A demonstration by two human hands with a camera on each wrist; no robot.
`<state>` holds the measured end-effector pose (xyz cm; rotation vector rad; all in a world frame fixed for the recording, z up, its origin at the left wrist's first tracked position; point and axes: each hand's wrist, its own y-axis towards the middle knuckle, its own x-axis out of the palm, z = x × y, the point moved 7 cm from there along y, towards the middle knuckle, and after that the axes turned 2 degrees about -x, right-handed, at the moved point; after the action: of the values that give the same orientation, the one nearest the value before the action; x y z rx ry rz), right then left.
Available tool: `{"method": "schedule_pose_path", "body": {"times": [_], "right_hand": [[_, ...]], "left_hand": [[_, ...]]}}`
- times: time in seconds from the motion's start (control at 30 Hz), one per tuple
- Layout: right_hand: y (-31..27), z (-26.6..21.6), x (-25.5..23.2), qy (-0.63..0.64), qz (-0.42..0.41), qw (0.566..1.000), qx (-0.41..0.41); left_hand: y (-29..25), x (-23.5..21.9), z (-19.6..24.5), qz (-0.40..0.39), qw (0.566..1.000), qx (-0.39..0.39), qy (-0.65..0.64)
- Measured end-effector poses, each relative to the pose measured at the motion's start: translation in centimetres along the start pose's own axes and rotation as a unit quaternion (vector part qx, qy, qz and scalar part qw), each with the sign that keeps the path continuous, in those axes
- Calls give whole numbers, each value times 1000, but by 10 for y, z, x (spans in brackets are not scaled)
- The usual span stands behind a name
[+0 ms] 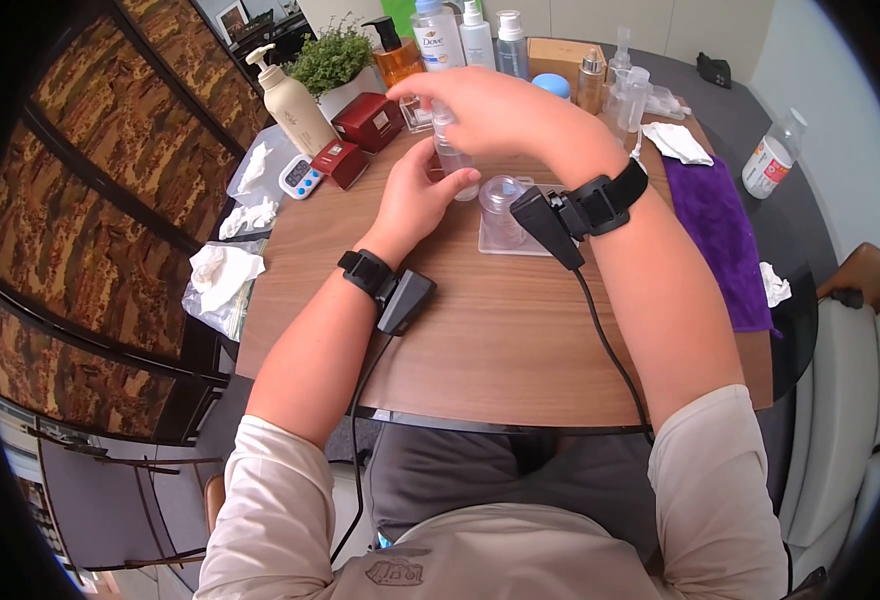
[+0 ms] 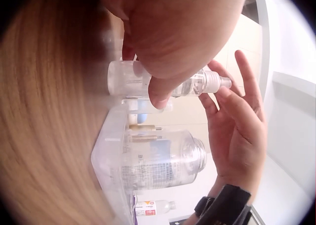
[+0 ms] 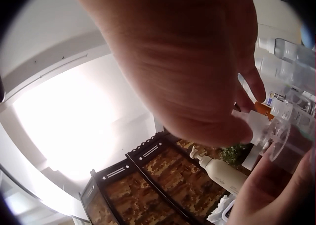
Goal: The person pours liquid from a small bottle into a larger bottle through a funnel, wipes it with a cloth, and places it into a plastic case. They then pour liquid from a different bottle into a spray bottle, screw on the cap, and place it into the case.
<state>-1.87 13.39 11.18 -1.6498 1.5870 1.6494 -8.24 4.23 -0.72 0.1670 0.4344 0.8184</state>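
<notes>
Upright on the table stands a small clear bottle [image 2: 121, 79] with a ribbed, translucent pump top [image 2: 212, 80]. My left hand [image 1: 412, 200] grips the bottle's body, thumb on the near side. From above, my right hand [image 1: 485, 108] pinches the narrow tip of the pump top between thumb and fingers; in the right wrist view its palm covers much of the scene. Just right of the bottle, a wide clear jar [image 1: 501, 205] without a lid sits on a pale translucent tray [image 1: 500, 245]. The left fingers' far side is hidden behind the bottle.
Dark red boxes [image 1: 368, 121], a cream pump bottle [image 1: 295, 110] and a timer [image 1: 301, 177] stand at the left. Several toiletry bottles [image 1: 438, 40] line the back. A purple towel [image 1: 715, 240] drapes the right edge; a labelled bottle [image 1: 768, 165] stands beyond it.
</notes>
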Motion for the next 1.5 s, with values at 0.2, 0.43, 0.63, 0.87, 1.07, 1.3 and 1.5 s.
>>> {"method": "schedule_pose_path", "body": {"times": [0.2, 0.43, 0.63, 0.87, 1.07, 1.3, 1.5], "right_hand": [[7, 12, 6, -92, -41, 988, 115], [0, -1, -6, -36, 136, 990, -5], [1, 21, 2, 8, -11, 994, 108], [2, 22, -4, -50, 84, 993, 67], [-2, 8, -50, 86, 151, 984, 41], [-4, 18, -58, 67, 183, 981, 13], [-7, 7, -62, 55, 184, 981, 15]], "left_hand": [[-1, -5, -1, 17, 996, -12, 81], [-4, -5, 5, 12, 997, -14, 73], [0, -4, 1, 21, 999, 8, 48], [0, -7, -5, 50, 998, 33, 21], [-3, -5, 6, 18, 998, -18, 51], [-5, -4, 10, 23, 998, -20, 59], [-3, -5, 4, 19, 999, -16, 48]]}}
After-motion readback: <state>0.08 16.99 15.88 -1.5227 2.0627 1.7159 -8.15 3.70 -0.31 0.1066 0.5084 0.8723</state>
